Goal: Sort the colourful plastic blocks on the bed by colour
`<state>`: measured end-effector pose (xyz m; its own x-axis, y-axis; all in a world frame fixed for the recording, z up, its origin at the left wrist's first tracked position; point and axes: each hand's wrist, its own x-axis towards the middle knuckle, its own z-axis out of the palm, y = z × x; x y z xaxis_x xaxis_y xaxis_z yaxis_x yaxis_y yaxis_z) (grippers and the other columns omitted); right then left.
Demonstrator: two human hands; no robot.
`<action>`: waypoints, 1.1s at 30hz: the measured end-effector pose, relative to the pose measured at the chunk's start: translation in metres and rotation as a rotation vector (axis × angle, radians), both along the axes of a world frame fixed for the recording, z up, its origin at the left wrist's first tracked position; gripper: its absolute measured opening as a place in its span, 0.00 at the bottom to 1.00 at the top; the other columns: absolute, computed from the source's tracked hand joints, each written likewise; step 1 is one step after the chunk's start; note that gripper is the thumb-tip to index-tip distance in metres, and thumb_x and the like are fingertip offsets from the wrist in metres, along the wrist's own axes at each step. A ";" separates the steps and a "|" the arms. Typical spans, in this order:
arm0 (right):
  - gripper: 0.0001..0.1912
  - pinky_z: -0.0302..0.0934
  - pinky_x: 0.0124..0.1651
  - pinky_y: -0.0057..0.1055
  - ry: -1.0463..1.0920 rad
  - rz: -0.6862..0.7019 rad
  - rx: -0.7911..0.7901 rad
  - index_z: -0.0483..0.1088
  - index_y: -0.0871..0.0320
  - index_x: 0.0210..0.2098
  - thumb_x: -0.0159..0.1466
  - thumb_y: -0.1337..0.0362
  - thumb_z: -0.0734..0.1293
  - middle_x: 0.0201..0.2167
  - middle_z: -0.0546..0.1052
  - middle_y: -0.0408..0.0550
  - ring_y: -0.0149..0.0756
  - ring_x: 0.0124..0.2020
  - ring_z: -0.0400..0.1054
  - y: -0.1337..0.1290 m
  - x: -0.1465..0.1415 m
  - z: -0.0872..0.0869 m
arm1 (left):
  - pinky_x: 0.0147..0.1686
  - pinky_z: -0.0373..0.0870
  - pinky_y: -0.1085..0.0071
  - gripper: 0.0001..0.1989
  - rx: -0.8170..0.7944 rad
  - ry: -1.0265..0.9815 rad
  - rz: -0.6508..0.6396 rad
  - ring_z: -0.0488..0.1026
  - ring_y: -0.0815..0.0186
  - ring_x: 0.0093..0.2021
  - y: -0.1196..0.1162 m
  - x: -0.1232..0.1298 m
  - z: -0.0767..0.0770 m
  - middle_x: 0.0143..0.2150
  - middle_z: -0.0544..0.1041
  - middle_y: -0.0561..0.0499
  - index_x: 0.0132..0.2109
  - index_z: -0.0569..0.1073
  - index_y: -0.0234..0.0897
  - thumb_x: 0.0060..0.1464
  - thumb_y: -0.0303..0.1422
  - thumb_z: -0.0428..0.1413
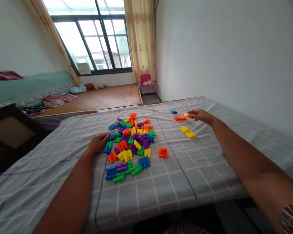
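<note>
At the left edge of a mixed pile of plastic toy blocks, my left hand rests with curled fingers. A bit of a green block shows between its thumb and fingers. My right hand is stretched out to the far right, its fingertips closed on a yellow block. Right beside that lie joined orange blocks, with a blue block behind them. Nearer me are joined yellow blocks and a separate orange block.
A grey checked cloth covers the table. Joined blue, purple and green blocks lie in front of the pile. A white wall runs along the right. Beyond the table are a low bed platform, a pink chair and a window.
</note>
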<state>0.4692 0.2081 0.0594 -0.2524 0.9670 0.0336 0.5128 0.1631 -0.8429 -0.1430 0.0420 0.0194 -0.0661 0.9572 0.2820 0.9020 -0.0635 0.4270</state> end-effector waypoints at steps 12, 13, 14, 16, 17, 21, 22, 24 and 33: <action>0.34 0.62 0.34 0.30 -0.155 0.230 -0.078 0.75 0.61 0.47 0.45 0.49 0.75 0.35 0.77 0.49 0.34 0.31 0.68 -0.025 0.017 -0.016 | 0.55 0.66 0.64 0.31 -0.030 -0.005 0.020 0.73 0.53 0.51 -0.001 0.002 0.007 0.50 0.79 0.46 0.44 0.80 0.37 0.51 0.56 0.47; 0.34 0.62 0.35 0.30 -0.177 0.240 -0.070 0.75 0.62 0.47 0.45 0.48 0.74 0.35 0.77 0.49 0.34 0.31 0.68 -0.026 0.016 -0.014 | 0.56 0.66 0.64 0.31 -0.031 -0.009 0.020 0.73 0.53 0.51 -0.001 0.002 0.007 0.50 0.79 0.46 0.44 0.80 0.37 0.51 0.56 0.47; 0.34 0.62 0.35 0.30 -0.202 0.246 -0.068 0.75 0.62 0.46 0.45 0.48 0.74 0.35 0.77 0.49 0.34 0.32 0.68 -0.027 0.016 -0.012 | 0.56 0.66 0.64 0.31 -0.032 -0.012 0.020 0.73 0.53 0.52 -0.001 0.002 0.008 0.50 0.79 0.46 0.44 0.80 0.37 0.51 0.56 0.47; 0.34 0.63 0.37 0.31 -0.251 0.251 -0.068 0.75 0.62 0.47 0.45 0.47 0.74 0.37 0.77 0.51 0.36 0.33 0.68 -0.028 0.016 -0.009 | 0.56 0.66 0.64 0.30 -0.036 -0.014 0.024 0.73 0.54 0.52 -0.002 0.002 0.007 0.51 0.78 0.47 0.45 0.79 0.37 0.51 0.55 0.47; 0.34 0.63 0.38 0.32 -0.269 0.247 -0.060 0.75 0.61 0.47 0.46 0.47 0.73 0.39 0.77 0.52 0.38 0.35 0.69 -0.028 0.016 -0.008 | 0.56 0.66 0.64 0.30 -0.039 -0.014 0.028 0.73 0.54 0.53 -0.001 0.002 0.007 0.51 0.78 0.47 0.45 0.79 0.37 0.51 0.55 0.47; 0.33 0.64 0.46 0.36 -0.282 0.234 0.093 0.74 0.56 0.50 0.49 0.45 0.72 0.52 0.73 0.53 0.46 0.49 0.67 -0.030 0.009 -0.005 | 0.56 0.66 0.63 0.31 -0.040 -0.013 0.033 0.73 0.53 0.53 0.000 -0.001 0.005 0.51 0.78 0.46 0.46 0.79 0.36 0.51 0.56 0.47; 0.32 0.63 0.47 0.37 -0.279 0.260 0.135 0.74 0.55 0.51 0.50 0.45 0.71 0.54 0.72 0.53 0.47 0.52 0.65 -0.031 0.005 -0.005 | 0.56 0.66 0.63 0.31 -0.041 -0.013 0.031 0.73 0.53 0.53 0.000 -0.002 0.005 0.51 0.78 0.46 0.46 0.79 0.37 0.51 0.56 0.48; 0.31 0.62 0.51 0.39 -0.288 0.343 0.194 0.74 0.53 0.51 0.51 0.46 0.71 0.55 0.72 0.51 0.48 0.57 0.62 -0.033 -0.005 -0.006 | 0.57 0.65 0.63 0.31 -0.045 -0.016 0.027 0.73 0.54 0.53 0.000 -0.002 0.004 0.51 0.78 0.46 0.46 0.79 0.37 0.51 0.56 0.48; 0.24 0.61 0.49 0.36 -0.369 0.335 0.222 0.77 0.54 0.46 0.52 0.51 0.72 0.45 0.78 0.49 0.43 0.44 0.71 -0.033 -0.029 -0.019 | 0.57 0.65 0.64 0.31 -0.045 -0.023 0.022 0.72 0.54 0.53 -0.002 0.002 0.008 0.51 0.78 0.46 0.46 0.79 0.37 0.51 0.57 0.47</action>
